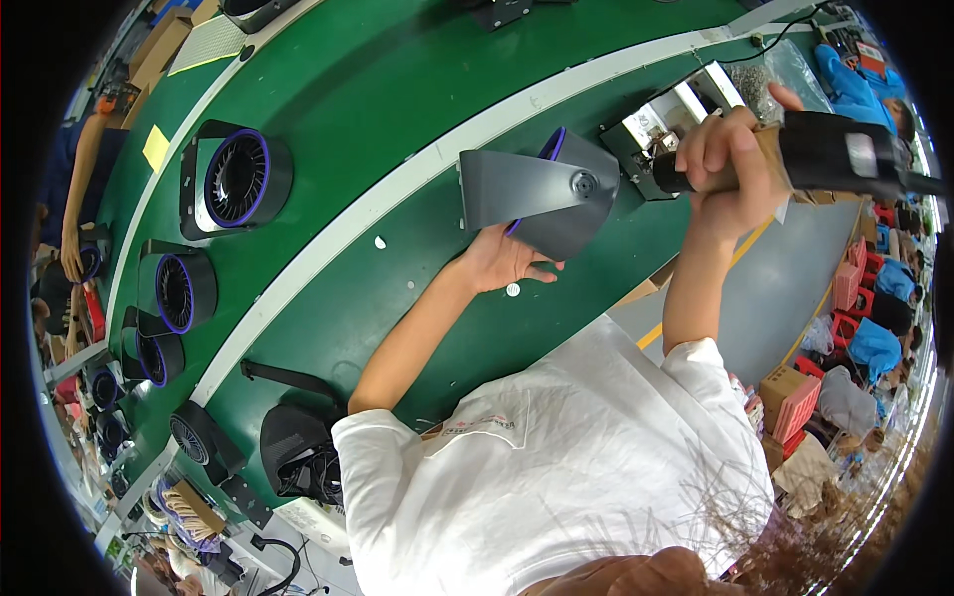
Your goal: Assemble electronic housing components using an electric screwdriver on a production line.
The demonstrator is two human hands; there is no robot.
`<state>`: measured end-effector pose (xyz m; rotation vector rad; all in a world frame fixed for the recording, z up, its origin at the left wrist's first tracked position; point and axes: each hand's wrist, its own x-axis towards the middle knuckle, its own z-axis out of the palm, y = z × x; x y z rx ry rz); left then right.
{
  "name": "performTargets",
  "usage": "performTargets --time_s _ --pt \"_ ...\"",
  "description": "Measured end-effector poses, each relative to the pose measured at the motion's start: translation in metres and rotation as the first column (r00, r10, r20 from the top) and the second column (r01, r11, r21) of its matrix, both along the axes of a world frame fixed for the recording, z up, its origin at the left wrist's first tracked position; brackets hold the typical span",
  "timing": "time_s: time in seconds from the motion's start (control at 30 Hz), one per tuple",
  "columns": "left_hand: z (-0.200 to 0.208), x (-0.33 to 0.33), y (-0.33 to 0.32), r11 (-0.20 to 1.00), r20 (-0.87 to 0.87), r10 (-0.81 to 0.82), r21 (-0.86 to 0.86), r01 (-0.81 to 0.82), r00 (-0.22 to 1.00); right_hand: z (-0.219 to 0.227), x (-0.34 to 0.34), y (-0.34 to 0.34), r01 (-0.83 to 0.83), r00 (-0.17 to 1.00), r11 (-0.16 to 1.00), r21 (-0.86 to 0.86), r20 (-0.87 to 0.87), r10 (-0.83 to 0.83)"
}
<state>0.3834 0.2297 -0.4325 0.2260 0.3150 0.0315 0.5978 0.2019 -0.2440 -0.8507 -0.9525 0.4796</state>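
Head: fan units (237, 179) left of housing (542, 194).

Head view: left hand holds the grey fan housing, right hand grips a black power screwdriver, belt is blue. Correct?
Not quite. In the head view the belt is green, not blue. The rest stands: the left hand holds the grey fan housing, and the right hand grips the black power screwdriver.

Fan housing (542, 194): matt grey plastic, smooth. Power screwdriver (825, 154): black plastic, slight sheen. Belt (397, 89): green, smooth.
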Motion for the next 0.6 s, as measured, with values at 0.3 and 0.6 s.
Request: performTargets --time_s 0.3,0.6 --pt "0.002 0.006 0.000 0.999 -0.007 -0.005 -0.034 0.005 1.000 -0.011 -0.035 0.013 -0.182 0.978 0.982 0.054 0.109 0.176" --pt "-0.006 0.007 0.005 0.994 0.069 -0.003 -0.109 0.010 0.998 -0.019 -0.036 0.020 -0.237 0.965 0.972 0.003 0.121 0.235"
